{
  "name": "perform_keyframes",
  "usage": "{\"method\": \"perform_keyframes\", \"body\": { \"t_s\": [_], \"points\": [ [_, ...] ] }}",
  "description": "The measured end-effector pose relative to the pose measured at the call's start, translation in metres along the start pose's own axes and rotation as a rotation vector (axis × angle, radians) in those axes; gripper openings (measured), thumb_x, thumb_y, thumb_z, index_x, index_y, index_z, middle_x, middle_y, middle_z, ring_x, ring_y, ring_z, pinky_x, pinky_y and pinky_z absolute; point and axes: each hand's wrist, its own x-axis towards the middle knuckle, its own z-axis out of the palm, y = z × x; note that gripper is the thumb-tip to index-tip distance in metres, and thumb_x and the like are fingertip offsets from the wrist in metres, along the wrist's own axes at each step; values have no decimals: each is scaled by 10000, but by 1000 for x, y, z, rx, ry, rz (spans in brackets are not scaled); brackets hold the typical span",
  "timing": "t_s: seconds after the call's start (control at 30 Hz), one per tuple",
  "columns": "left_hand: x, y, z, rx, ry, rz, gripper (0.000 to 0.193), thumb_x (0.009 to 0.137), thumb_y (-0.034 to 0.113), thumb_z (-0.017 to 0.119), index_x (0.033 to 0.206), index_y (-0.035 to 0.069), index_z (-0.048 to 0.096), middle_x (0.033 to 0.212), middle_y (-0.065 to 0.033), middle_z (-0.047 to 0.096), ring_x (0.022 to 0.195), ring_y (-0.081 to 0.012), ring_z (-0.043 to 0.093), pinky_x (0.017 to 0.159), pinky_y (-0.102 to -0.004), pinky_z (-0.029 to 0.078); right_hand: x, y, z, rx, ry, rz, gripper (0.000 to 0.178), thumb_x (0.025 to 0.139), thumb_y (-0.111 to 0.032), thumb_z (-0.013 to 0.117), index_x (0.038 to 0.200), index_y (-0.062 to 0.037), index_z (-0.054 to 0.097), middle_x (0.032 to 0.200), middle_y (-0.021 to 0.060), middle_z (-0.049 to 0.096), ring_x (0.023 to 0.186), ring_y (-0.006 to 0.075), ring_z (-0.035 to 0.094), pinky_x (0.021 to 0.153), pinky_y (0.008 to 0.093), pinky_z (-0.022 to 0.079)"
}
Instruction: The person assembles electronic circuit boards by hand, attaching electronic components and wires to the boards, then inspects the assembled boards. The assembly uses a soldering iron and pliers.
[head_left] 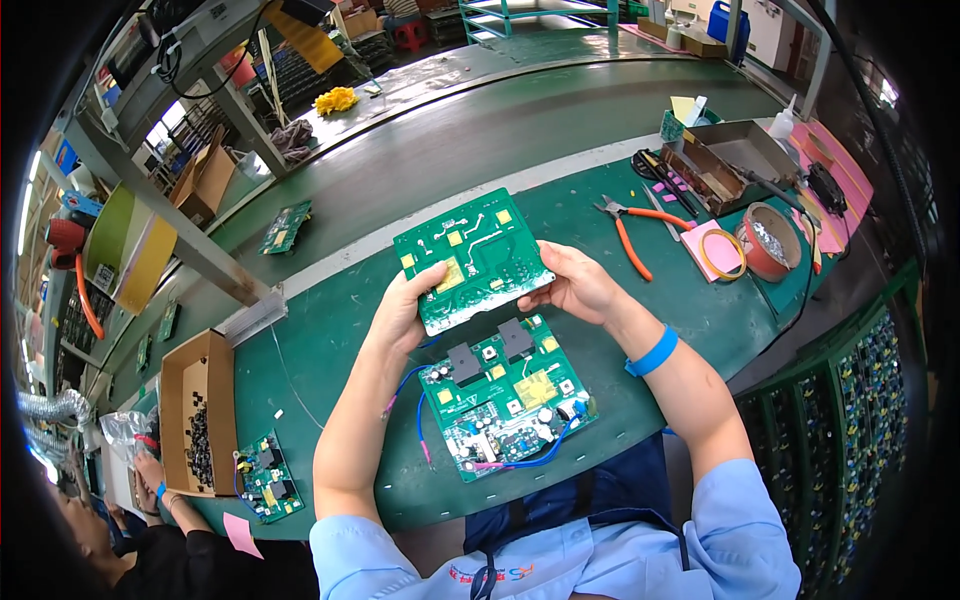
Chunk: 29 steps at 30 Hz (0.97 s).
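Observation:
Between both hands I hold up a green circuit board (pixel 480 255), its flat side with yellow patches facing me. My left hand (pixel 405 305) grips its lower left part, thumb on the face. At the right edge my right hand (pixel 575 283) has the board between thumb and fingers. The fingers behind the board are hidden. Just below it, a second circuit board (pixel 510 400) lies on the green mat, component side up, with two dark blocks and blue wires (pixel 550 455).
To the right lie orange-handled pliers (pixel 628 235), a yellow ring of wire (pixel 722 254) and a red-rimmed pot (pixel 768 242). A cardboard box (pixel 198 440) of black parts stands left, beside another circuit board (pixel 268 478). A co-worker's hand (pixel 150 472) is near that box. Beyond runs a conveyor belt (pixel 440 135).

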Motion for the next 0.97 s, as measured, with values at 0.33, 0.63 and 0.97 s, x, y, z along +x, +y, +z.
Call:
{"method": "perform_keyframes", "body": {
  "t_s": [0.33, 0.63, 0.97],
  "points": [
    [-5, 3, 3, 55, 25, 34, 276, 740, 110, 538, 968, -27, 464, 917, -105, 536, 803, -161, 543, 686, -277, 459, 1, 3, -2, 34, 22, 7, 337, 854, -267, 339, 1056, -3, 392, 923, 133, 524, 759, 221, 552, 693, 335, 459],
    [-8, 10, 3, 98, -25, 31, 314, 732, 124, 549, 993, -26, 459, 936, -103, 535, 815, -165, 538, 715, -288, 447, 1, 3, -1, -19, 8, 8, 362, 849, -265, 350, 1094, 1, 369, 938, 130, 521, 774, 227, 550, 702, 337, 454],
    [-13, 11, 6, 459, 57, 302, 327, 717, 126, 568, 992, -16, 463, 928, -97, 539, 806, -169, 542, 730, -296, 439, 3, 5, -6, -410, 232, -121, 450, 823, -310, 412, 1154, -19, 326, 1086, 120, 438, 994, 221, 453, 815, 331, 401]
  ]
}}
